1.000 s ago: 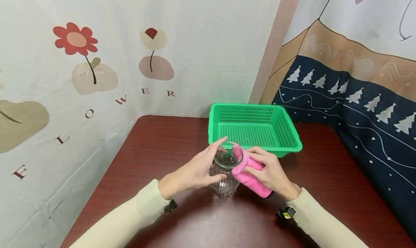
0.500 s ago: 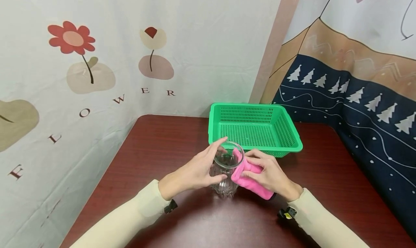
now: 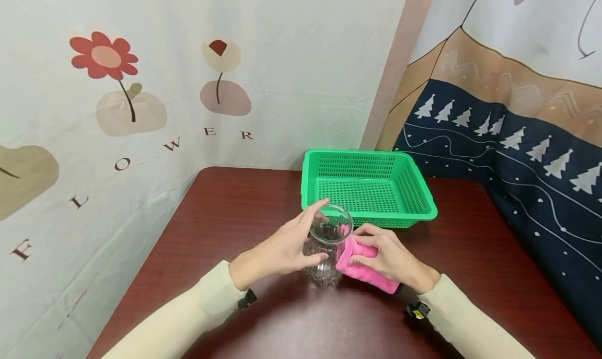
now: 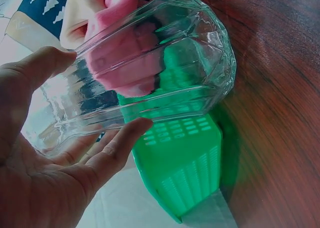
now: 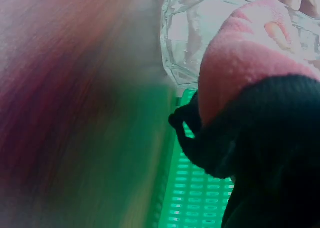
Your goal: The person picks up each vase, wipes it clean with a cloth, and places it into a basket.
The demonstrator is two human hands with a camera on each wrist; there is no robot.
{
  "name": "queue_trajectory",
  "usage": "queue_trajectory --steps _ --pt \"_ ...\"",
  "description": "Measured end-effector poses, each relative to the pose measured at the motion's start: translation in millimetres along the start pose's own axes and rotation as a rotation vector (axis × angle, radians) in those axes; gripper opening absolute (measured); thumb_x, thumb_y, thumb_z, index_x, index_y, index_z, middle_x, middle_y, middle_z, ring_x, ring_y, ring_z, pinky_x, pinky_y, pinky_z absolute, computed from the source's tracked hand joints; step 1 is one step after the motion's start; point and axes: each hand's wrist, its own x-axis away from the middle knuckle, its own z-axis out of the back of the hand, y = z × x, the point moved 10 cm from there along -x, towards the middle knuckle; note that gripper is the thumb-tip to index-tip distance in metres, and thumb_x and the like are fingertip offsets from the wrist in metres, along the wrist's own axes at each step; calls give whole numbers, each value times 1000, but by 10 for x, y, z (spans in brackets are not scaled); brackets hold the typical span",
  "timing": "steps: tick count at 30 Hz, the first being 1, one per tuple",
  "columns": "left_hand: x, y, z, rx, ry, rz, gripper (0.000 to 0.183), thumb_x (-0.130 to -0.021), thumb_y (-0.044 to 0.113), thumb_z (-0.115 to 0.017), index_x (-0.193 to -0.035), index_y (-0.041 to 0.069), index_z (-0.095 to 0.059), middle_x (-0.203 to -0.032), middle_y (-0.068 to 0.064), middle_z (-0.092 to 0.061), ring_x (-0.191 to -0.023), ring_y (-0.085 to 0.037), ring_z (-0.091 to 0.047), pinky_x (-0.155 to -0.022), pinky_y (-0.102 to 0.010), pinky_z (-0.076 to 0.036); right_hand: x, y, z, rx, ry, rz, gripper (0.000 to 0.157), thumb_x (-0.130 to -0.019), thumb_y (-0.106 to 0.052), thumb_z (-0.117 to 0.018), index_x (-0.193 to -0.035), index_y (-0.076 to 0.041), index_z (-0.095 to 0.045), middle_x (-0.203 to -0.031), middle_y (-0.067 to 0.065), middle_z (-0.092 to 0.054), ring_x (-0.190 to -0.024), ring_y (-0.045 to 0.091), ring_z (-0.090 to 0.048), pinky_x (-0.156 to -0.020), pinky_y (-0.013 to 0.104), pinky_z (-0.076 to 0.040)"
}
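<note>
A clear ribbed glass jar stands upright on the table with its wide mouth up. My left hand holds it from the left, thumb and fingers spread around the upper part; the left wrist view shows the thumb and fingers against the glass. At the jar's right side, my right hand pinches a bunched pink cloth and presses it along the outer wall below the rim. Through the glass, the cloth shows pink in the left wrist view. A loose black piece covers part of the right wrist view.
Behind the jar sits a green perforated plastic basket on the dark red wooden table. A printed white curtain hangs at the back, and a navy tree-patterned cloth drapes on the right.
My right hand and the pink cloth have slid slightly downward and to the right along the jar's side. The left hand and the jar have kept their place.
</note>
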Motion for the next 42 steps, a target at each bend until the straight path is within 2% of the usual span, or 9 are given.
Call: queue_trajectory --steps 7,11,14,17,22,32,42 --pt "0 -21 -15 20 -13 29 115 -98 16 -95 -183 13 -18 -155 -13 -70 -134 -33 -75 -104 -40 -67 26 49 -90 21 -68 -28 32 -93 -21 -101 -123 -13 -91 -124 -3 -78 -110 6 -74 -93 26 -67" --pt "-4 -37 -28 6 -15 31 115 -98 17 -95 -183 12 -18 -154 -13 -70 -135 -33 -75 -104 -40 -67 34 57 -140 53 -109 -27 27 -94 -24 -100 -119 -16 -91 -124 -2 -78 -113 9 -76 -98 33 -69" --pt "-6 -36 -31 -3 -13 25 114 -98 17 -95 -183 9 -18 -154 -13 -70 -134 -33 -75 -103 -40 -67 46 70 -185 85 -146 -34 30 -95 -27 -99 -122 -16 -91 -126 -1 -78 -116 12 -77 -101 37 -70" --pt "-5 -28 -27 -4 -15 27 114 -98 17 -95 -183 9 -18 -155 -13 -70 -135 -34 -75 -104 -40 -67 62 104 -228 110 -182 -59 37 -95 -31 -99 -126 -14 -90 -127 0 -78 -115 14 -77 -99 36 -69" --pt "2 -6 -14 -6 -11 19 114 -98 16 -94 -183 9 -18 -155 -14 -69 -137 -35 -75 -105 -42 -69 82 158 -278 141 -213 -77 40 -95 -35 -100 -125 -11 -91 -125 -1 -78 -110 12 -75 -91 30 -66" --pt "-4 9 -11 -17 -1 -2 113 -97 15 -94 -181 5 -19 -153 -16 -70 -133 -35 -76 -103 -40 -69 88 166 -302 208 -218 -85 46 -91 -36 -102 -126 -8 -89 -123 1 -80 -112 17 -80 -97 37 -71" --pt "-8 -10 -20 -10 -13 11 116 -97 16 -95 -183 9 -17 -154 -15 -70 -137 -36 -75 -107 -46 -68 84 180 -293 209 -201 -86 50 -92 -38 -101 -130 -7 -88 -121 2 -81 -111 19 -81 -97 40 -71"
